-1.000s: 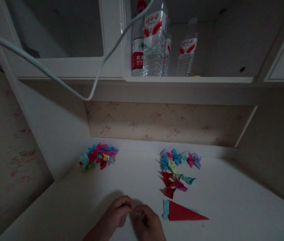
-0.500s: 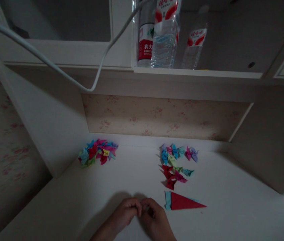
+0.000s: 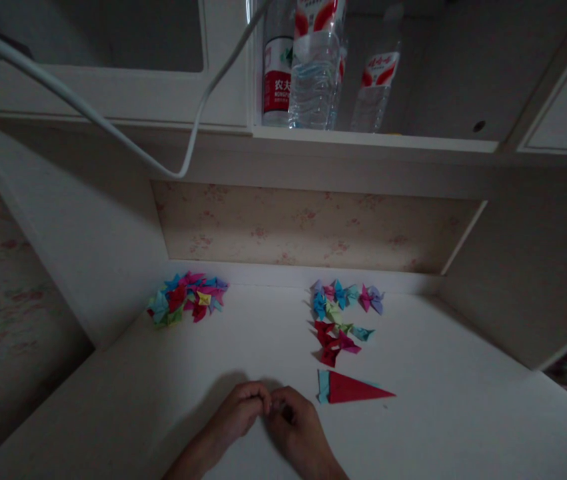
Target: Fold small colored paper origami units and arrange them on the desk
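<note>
Low in the head view, my left hand (image 3: 243, 408) and my right hand (image 3: 293, 423) meet fingertip to fingertip over the white desk. Both are closed in a pinch. Whatever lies between the fingers is hidden or too small to make out. To the right of my right hand lies a red folded paper triangle (image 3: 356, 389), its tip pointing right, on top of a light blue folded paper (image 3: 323, 387). Beyond it spreads a group of small folded paper pieces (image 3: 331, 330) in red, pink, green, blue and purple.
A heap of colourful folded paper pieces (image 3: 183, 299) sits at the back left of the desk (image 3: 243, 333). Above, several plastic bottles (image 3: 316, 80) stand on an open cabinet shelf. A white cable (image 3: 133, 150) hangs across the upper left. Side panels bound the desk.
The camera view has tilted and shifted, so the desk and shelf sit differently in the picture. My hands stay together, fingertips pinched; the paper pieces keep their places.
</note>
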`<state>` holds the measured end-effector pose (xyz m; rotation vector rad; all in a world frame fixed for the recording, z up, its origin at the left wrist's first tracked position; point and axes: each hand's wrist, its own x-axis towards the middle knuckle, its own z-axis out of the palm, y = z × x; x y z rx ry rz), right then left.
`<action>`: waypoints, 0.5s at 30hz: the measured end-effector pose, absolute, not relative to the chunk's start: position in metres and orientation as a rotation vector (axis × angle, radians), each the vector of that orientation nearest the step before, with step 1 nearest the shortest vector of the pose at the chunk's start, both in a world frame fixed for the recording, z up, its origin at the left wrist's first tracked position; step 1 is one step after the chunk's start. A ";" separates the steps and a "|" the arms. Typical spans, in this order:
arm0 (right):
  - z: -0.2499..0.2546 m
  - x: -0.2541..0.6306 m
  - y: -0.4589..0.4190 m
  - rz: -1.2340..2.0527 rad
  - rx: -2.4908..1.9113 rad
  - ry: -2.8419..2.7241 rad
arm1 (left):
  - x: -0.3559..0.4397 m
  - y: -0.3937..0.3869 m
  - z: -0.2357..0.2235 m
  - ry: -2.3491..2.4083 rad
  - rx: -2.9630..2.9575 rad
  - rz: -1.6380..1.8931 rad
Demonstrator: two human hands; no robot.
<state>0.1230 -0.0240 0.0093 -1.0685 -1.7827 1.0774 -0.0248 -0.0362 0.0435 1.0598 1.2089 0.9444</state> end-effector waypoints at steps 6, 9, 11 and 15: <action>0.003 0.122 -0.024 1.057 -1.063 -1.842 | -0.026 -0.035 0.039 1.175 1.017 0.989; 0.005 0.122 -0.024 1.054 -1.066 -1.857 | -0.027 -0.034 0.036 1.181 1.024 1.007; 0.007 0.122 -0.024 1.056 -1.074 -1.857 | -0.027 -0.034 0.035 1.190 1.038 0.996; 0.010 0.121 -0.025 1.078 -1.075 -1.841 | -0.028 -0.033 0.033 1.198 0.981 1.041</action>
